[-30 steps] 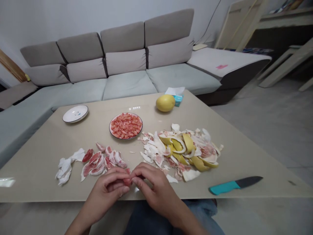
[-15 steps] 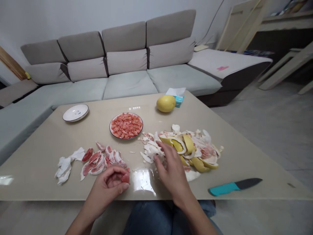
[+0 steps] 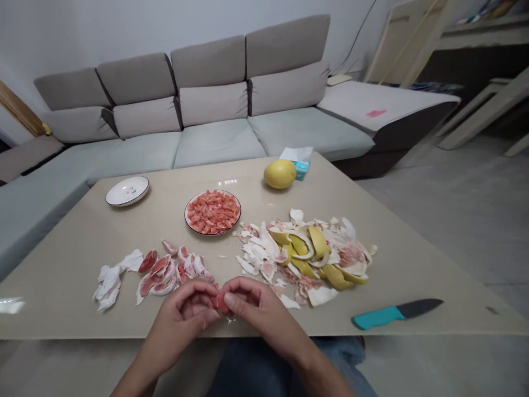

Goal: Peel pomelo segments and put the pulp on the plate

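Note:
Between my two hands, just above the table's near edge, is a small red pomelo piece [image 3: 222, 302]. My left hand [image 3: 188, 311] pinches it from the left with thumb and fingers. From the other side my right hand [image 3: 250, 309] closes on the same piece, its thumb on top. Behind my left hand lie several pomelo segments [image 3: 163, 273], some with white membrane on them. Beyond my right hand spreads a heap of yellow peel [image 3: 318, 242], white pith [image 3: 256, 251] and membrane scraps. A dark-rimmed plate [image 3: 187, 221] holds a pile of pink pomelo flesh [image 3: 214, 212].
A knife [image 3: 380, 318] with a turquoise handle lies at the right near edge. A whole yellow pomelo [image 3: 280, 174] sits beside a tissue pack [image 3: 301, 168] at the back. Another plate [image 3: 124, 193] stands at the far left; crumpled tissue [image 3: 108, 286] lies left of the segments.
My right hand has moved from the peel heap leftward and toward me, and now grips the pomelo piece together with my left hand. The left hand has stayed nearly still.

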Demonstrator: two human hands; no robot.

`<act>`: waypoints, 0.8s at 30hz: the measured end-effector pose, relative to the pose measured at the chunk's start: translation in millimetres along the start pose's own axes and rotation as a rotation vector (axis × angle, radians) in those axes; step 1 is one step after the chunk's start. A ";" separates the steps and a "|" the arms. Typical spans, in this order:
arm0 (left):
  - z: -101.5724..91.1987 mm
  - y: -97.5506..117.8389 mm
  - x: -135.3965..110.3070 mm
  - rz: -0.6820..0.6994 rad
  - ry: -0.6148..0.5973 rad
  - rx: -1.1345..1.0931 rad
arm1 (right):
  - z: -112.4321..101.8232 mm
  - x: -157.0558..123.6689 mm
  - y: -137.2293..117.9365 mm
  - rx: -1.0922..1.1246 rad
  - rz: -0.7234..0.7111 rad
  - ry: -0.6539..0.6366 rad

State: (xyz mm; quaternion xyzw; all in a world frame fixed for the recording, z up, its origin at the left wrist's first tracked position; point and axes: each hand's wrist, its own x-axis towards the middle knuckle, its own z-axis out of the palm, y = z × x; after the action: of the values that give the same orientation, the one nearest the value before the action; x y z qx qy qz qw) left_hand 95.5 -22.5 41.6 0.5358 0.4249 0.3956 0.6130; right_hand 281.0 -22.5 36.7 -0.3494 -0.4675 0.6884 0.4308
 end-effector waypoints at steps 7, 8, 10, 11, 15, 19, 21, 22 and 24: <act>0.1 6.1 5.5 0.024 0.076 0.139 | 6.0 -0.4 3.2 -0.029 -0.004 0.064; 0.5 6.7 6.5 0.044 0.098 0.172 | 7.2 -0.5 3.8 -0.049 -0.009 0.087; 1.3 7.6 7.5 0.083 0.124 0.218 | 9.2 -0.6 4.7 -0.103 -0.017 0.147; 1.5 7.8 7.6 0.096 0.131 0.233 | 9.8 -0.7 4.9 -0.129 -0.018 0.174; 2.5 5.3 7.1 0.113 0.142 0.261 | 9.9 -1.1 4.2 -0.157 -0.039 0.190; 4.0 -0.1 7.7 0.103 0.147 0.210 | 7.6 -1.8 3.2 -0.110 -0.055 0.157; 4.9 -2.1 8.0 0.085 0.150 0.165 | 6.6 -2.0 3.4 -0.080 -0.051 0.143; 5.4 -2.7 8.2 0.076 0.150 0.145 | 6.3 -2.0 3.7 -0.067 -0.045 0.137; 6.2 -2.9 8.4 0.060 0.147 0.116 | 5.8 -2.0 4.7 -0.050 -0.034 0.127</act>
State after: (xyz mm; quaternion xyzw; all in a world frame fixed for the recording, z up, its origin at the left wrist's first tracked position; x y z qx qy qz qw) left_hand 104.3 -16.9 38.4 0.5521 0.4748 0.4269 0.5361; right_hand 275.5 -27.1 34.2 -0.3952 -0.4619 0.6455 0.4623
